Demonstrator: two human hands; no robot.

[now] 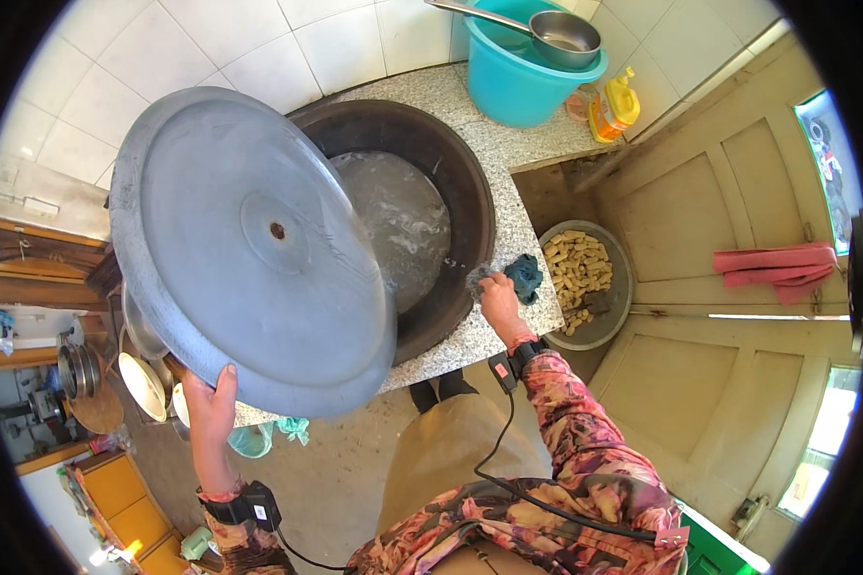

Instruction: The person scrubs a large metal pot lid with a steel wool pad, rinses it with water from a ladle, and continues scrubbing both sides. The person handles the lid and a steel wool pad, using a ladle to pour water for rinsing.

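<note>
My left hand (212, 406) grips the lower rim of a large round grey metal lid (194, 208), its thumb on the face towards me. The lid is tilted and hides the left part of a big dark wok (467, 180) set into the counter. Cloudy water (410, 223) with some foam lies in the wok. At the wok's right rim, my right hand (502, 302) has its fingers on a grey scouring pad (479, 280), which seems to be steel wool. A crumpled dark teal cloth (525, 279) lies on the counter just beside that hand.
A turquoise plastic tub (514, 90) carrying a metal ladle (564, 39) stands at the back, near a yellow bottle (615, 108). On the floor right of the speckled counter (503, 151) sits a basin (622, 287) of corncobs (575, 266). Bowls (142, 384) stand at left.
</note>
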